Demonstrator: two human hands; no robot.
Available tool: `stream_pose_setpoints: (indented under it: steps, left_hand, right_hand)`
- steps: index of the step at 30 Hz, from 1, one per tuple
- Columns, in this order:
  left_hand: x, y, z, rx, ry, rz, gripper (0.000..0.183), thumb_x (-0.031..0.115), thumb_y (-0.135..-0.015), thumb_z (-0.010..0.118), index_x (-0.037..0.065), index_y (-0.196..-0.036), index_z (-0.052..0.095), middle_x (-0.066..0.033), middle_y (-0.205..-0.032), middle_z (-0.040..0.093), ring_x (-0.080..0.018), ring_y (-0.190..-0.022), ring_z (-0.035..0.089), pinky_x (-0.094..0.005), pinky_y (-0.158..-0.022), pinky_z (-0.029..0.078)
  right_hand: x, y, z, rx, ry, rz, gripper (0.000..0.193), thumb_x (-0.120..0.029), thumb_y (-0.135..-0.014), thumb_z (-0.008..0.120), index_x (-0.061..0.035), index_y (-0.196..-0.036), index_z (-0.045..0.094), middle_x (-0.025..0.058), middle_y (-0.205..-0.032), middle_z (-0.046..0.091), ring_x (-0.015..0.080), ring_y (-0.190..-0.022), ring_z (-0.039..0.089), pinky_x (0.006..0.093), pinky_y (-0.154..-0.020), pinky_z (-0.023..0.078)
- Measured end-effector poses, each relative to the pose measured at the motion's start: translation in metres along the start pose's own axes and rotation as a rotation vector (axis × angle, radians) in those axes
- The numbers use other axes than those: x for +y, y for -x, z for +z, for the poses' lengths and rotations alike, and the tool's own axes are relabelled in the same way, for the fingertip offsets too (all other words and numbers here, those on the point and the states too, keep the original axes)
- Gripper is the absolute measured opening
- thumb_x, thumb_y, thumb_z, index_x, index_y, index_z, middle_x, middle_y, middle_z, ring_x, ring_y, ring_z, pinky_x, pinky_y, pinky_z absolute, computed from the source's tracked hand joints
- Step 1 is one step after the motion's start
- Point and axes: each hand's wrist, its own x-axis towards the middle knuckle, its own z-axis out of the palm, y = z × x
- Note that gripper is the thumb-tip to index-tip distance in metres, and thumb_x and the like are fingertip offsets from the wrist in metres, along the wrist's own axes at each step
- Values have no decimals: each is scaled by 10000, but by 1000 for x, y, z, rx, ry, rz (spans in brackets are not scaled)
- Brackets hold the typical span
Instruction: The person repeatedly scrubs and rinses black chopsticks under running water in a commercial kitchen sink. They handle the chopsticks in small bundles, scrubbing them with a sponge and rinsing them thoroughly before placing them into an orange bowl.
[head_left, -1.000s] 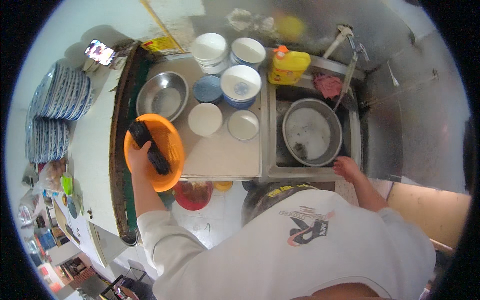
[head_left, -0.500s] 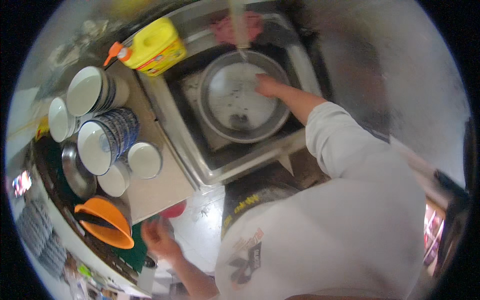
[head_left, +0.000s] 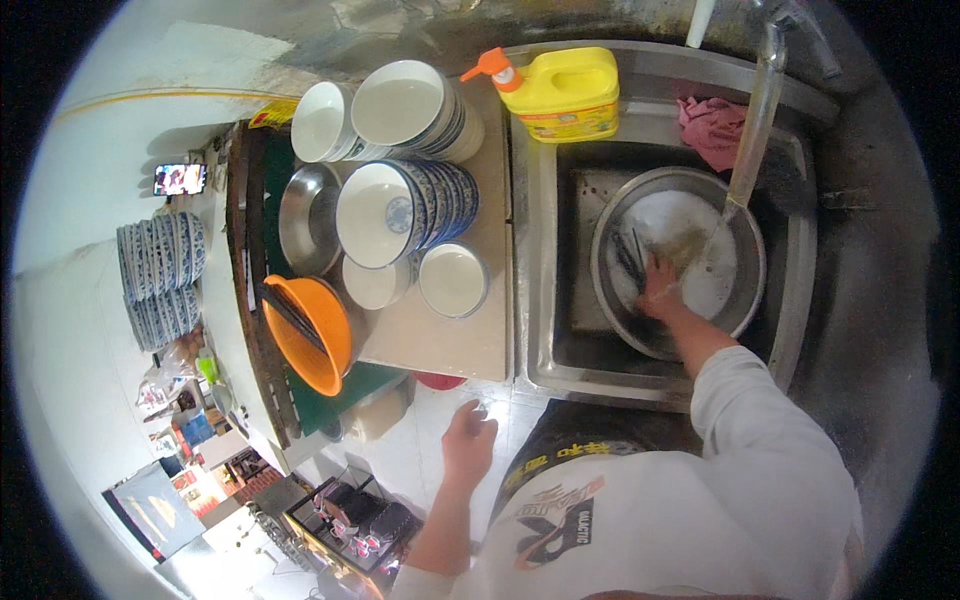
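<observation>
My right hand reaches into a round metal basin of sudsy water in the sink, its fingers apart. Close to its fingertips lie several thin dark sticks, like chopsticks. Clear water falls into the basin from a transparent hose above it. My left hand hangs over the floor left of my body, fingers curled, with nothing visible in it. An orange basin with dark chopsticks across it tilts at the counter's near left.
Stacked patterned bowls, white bowls and a steel bowl crowd the counter on the left. A yellow pump jug stands at the sink's back left corner. A pink cloth lies behind the basin.
My view has swung left, so everything sits further right. My right hand has moved from the basin's right side to its near left, beside the dark sticks. My left hand's fingers have curled.
</observation>
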Motion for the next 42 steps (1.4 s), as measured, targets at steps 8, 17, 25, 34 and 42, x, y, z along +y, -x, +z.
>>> stream_pose_setpoints:
  steps: [8,17,25,34,42]
  left_hand:
    - [-5,3,2,-51,1,31,459,128,-855,694,20,-1277,551,-99,-1037,681,-149,-895,640,-286,-800,520]
    - [7,-17,-8,-128,55,59,414,94,-888,634,18,-1285,545,-86,-1064,667,-144,-936,613,-292,-849,493]
    - [0,-12,-2,-126,249,64,404,20,-895,626,-21,-1284,524,-92,-1061,629,-151,-938,583,-279,-855,474]
    - [-15,-2,9,-142,224,69,414,31,-890,638,-33,-1282,522,-112,-1090,623,-166,-977,588,-286,-882,472]
    - [-30,5,10,-117,286,17,399,18,-887,629,-34,-1270,528,-110,-1066,622,-169,-973,592,-287,-877,480]
  right_hand:
    - [30,-12,17,96,23,-89,849,-368,-818,732,6,-1453,312,255,-1441,396,407,-1336,396,481,-1090,361]
    - [114,-61,35,-44,208,-190,306,-230,-851,595,-88,-1106,687,130,-1192,649,348,-1128,580,450,-968,461]
    - [90,-22,-57,-10,-1783,151,319,-38,-879,616,20,-1193,598,161,-1168,616,259,-1022,627,373,-887,517]
    - [-50,-10,-178,-220,-1963,-464,296,-166,-941,576,-13,-1194,569,128,-1088,638,270,-1018,631,415,-925,515]
    - [-32,-62,-135,-182,-1834,-207,212,-204,-920,612,-46,-1060,621,96,-936,655,218,-859,652,342,-754,546]
